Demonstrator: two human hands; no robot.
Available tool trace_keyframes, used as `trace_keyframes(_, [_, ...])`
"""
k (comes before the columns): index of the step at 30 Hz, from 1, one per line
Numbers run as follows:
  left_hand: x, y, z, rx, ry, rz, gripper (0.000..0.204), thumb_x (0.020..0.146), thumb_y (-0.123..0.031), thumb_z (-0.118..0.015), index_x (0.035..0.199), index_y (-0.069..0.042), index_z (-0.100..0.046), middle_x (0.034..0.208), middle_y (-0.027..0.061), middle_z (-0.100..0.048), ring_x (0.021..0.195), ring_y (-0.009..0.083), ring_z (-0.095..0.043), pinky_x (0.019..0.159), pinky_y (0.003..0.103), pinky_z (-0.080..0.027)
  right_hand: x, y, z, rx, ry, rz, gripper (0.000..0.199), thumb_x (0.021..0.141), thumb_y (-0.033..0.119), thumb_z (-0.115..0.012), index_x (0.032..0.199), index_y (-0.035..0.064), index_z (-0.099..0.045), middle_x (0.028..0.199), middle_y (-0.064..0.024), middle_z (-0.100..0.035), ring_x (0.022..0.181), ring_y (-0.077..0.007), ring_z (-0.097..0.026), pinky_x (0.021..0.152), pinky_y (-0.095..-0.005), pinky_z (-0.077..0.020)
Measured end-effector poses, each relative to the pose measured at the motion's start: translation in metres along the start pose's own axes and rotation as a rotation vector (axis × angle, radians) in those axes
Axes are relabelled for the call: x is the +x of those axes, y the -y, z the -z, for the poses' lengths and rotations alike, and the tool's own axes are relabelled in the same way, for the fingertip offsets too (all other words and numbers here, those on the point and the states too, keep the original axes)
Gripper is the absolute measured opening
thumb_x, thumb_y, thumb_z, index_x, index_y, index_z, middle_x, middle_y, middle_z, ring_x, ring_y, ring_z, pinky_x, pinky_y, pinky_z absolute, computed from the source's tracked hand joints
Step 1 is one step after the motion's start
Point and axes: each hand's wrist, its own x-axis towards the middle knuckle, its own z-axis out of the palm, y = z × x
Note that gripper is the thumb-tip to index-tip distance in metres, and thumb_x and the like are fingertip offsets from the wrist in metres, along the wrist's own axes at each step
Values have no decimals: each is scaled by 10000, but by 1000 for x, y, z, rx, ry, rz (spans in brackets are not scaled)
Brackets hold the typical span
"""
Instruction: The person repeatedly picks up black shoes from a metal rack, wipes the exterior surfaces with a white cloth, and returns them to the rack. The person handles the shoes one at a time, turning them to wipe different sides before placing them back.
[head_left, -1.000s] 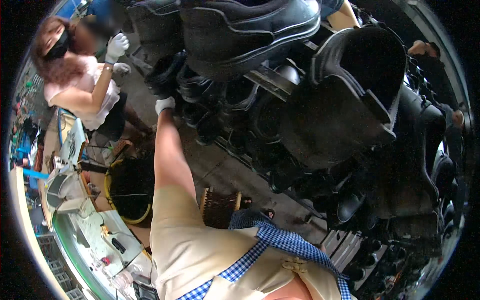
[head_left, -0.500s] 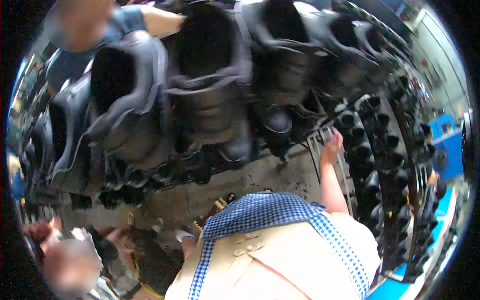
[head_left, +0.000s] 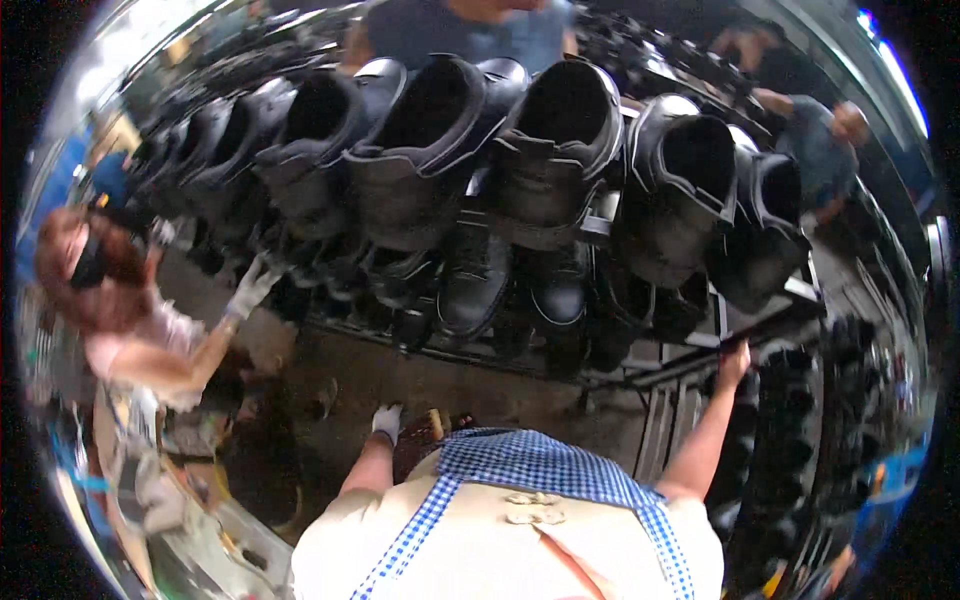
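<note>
So the person in the cream apron with blue checked straps is right up against a big metal rack (head_left: 700, 365) loaded with black boots (head_left: 555, 150), shafts open toward us. Their right hand (head_left: 735, 362) is bare and reaches up to the rack's lower bar, fingers seemingly curled on it (too small to say how tight). Their left hand (head_left: 386, 420), in a white glove, hangs low near the floor just beside a small brown brush-like thing (head_left: 432, 425); can't tell if it's gripping anything. Off to the left a co-worker's gloved hand (head_left: 250, 288) touches boots on the lower row.
</note>
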Motion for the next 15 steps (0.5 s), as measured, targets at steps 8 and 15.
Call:
trace_keyframes(8, [-41,-52,-44,-1074,276,770,164,872,-230,-538,906,-91,-618,810,53,-646,677,185,-590,564,329,-449,-101,11,-101,293,334,-86,513,865,595,-496,1031,116,-577,778,50,-498,444,-35,-382,346,-179,-272])
trace_keyframes(15, [-70,-26,-77,-901,283,617,133,861,-201,-537,804,-102,-606,714,46,-600,599,165,-551,520,302,-428,-236,41,-187,-44,549,173,515,720,112,-784,1150,49,-508,1036,-36,-524,925,-153,-484,849,-292,-400])
